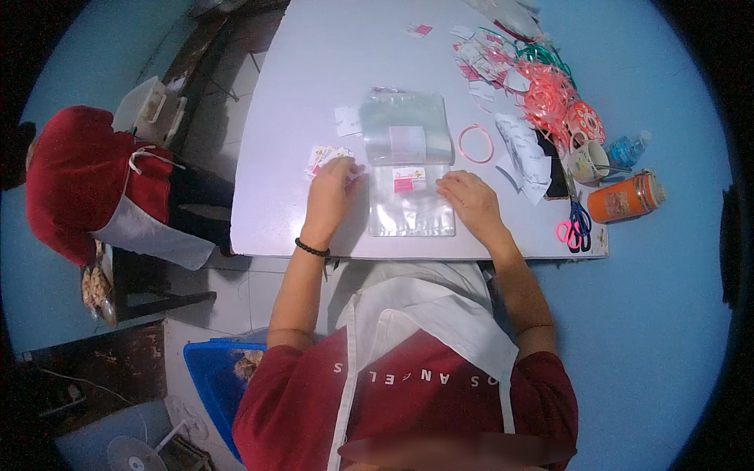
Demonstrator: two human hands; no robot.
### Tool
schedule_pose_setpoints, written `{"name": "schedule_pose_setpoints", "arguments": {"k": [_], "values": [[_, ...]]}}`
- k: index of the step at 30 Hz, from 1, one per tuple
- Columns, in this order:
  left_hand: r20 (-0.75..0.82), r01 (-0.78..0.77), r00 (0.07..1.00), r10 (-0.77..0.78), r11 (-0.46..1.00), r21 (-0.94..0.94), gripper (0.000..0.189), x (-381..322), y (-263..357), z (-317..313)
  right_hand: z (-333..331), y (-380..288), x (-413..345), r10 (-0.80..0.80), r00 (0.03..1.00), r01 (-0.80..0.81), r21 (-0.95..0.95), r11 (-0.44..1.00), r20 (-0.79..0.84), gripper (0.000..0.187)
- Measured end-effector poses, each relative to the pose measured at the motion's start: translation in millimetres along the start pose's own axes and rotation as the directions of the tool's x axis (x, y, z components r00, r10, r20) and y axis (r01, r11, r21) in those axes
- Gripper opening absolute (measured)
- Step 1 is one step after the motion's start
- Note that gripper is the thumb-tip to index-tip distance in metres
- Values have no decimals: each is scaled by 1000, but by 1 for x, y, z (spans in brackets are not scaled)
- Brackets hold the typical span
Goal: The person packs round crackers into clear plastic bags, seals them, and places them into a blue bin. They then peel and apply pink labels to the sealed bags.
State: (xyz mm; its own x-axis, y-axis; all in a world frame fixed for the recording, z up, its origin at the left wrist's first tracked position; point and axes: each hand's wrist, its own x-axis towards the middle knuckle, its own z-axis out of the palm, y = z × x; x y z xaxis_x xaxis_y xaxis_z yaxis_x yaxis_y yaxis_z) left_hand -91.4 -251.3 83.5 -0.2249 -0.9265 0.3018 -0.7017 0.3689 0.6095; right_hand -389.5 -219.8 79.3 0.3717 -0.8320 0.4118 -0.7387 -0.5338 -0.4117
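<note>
A stack of clear plastic bags lies flat before me, with a small pink and white printed card on or in the near part. More clear bags lie across the far part, above a white label. My left hand rests at a pile of small printed cards left of the bags; its fingertips cover part of the pile, and whether it grips one cannot be told. At the right edge of the bags is my right hand, thumb and fingers close together near the plastic.
Right of the bags lie a coil of pink ribbon, packets, a phone, scissors, a mug and an orange flask. Shredded pink ribbon lies farther back. A person in an apron is at the left.
</note>
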Motion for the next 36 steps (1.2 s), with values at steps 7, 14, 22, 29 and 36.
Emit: {"name": "schedule_pose_setpoints", "arguments": {"k": [7,14,22,29,36], "values": [[26,52,998,-53,998,40,21,3,-22,-2,17,10,24,504,852,-436,726,532,142,28],[-221,90,972,-82,996,26,14,7,-17,-8,30,-13,49,692,687,-134,897,422,-223,26],[-326,-295,905,275,955,-15,35,-21,74,-14,15,-71,36,345,931,-182,973,144,123,34],[-415,-412,821,393,910,48,41,-29,82,-6,6,-88,37,379,915,-156,988,10,141,32],[-444,-441,789,425,895,73,41,-33,79,-6,3,-89,36,368,921,-163,985,59,130,31]]}}
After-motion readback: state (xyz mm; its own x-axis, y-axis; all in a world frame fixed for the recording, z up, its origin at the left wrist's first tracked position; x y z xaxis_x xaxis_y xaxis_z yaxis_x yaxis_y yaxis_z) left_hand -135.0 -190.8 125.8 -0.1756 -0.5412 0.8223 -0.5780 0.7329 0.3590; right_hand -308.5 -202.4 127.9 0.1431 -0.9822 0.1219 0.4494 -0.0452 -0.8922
